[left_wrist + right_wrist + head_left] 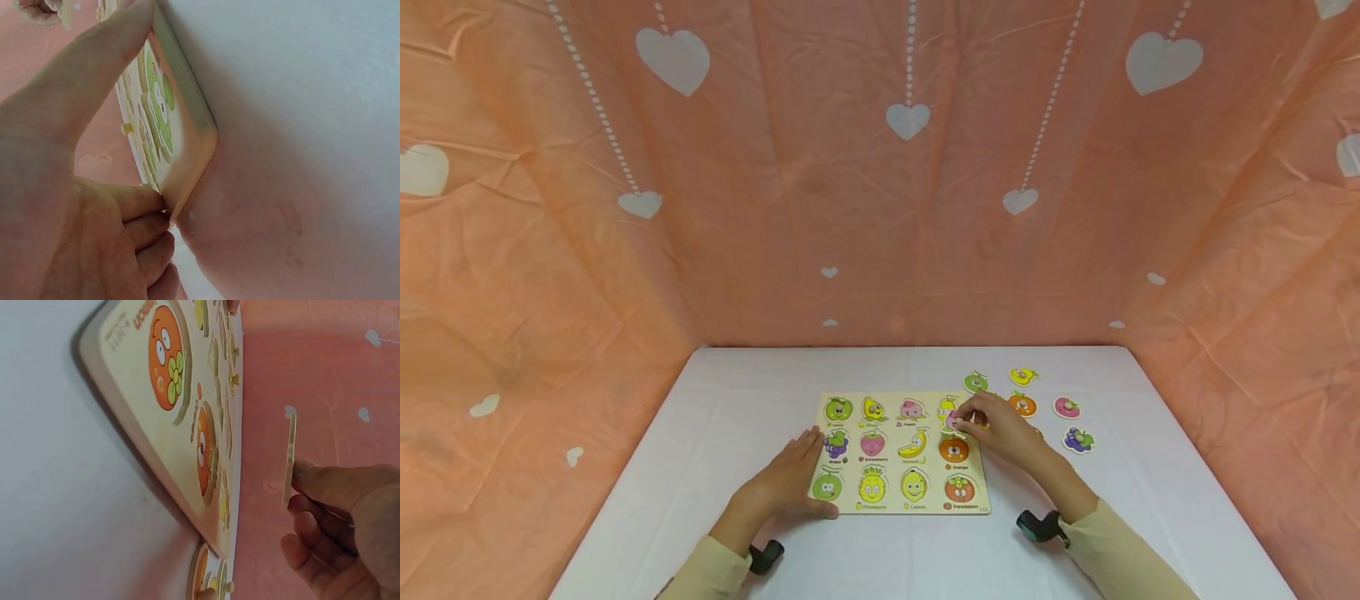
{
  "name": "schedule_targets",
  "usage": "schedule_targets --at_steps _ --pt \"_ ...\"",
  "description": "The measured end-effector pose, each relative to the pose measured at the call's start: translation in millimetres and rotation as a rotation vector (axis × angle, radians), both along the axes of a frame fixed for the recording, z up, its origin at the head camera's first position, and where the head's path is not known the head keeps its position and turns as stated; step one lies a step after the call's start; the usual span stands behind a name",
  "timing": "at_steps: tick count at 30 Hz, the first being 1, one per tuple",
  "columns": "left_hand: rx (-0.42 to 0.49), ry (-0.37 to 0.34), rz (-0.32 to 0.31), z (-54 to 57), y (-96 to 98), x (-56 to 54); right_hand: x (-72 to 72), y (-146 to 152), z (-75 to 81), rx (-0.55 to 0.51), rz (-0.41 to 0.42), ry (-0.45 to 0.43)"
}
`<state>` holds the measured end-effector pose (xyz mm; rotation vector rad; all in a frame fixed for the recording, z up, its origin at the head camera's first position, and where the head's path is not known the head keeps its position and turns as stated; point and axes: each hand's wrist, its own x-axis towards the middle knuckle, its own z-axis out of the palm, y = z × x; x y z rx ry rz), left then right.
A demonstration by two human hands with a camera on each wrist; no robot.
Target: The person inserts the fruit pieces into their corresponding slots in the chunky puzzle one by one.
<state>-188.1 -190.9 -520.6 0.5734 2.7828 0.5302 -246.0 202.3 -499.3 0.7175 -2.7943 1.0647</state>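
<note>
While I've got the left hand (790, 477) spread against the edges of the board (893, 467) — presumably so it can't slide — the right hand (1000, 427) pinches a pink piece (952, 420) above its far right corner, maybe by a knob I can't see.

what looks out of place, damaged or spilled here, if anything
Nothing stands out. The rectangular cream fruit-puzzle board shows no damage where visible. The loose, brightly coloured fruit-shaped pieces lie scattered near its far right corner, which seems ordinary for a puzzle. No spill shows.
</note>
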Motion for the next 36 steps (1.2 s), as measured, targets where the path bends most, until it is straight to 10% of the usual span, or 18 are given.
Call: schedule_targets --at_steps 36 --pt "-0.018 -0.044 0.032 17.6 7.1 4.5 -32.8 -43.4 -0.8 0.034 0.036 -0.013"
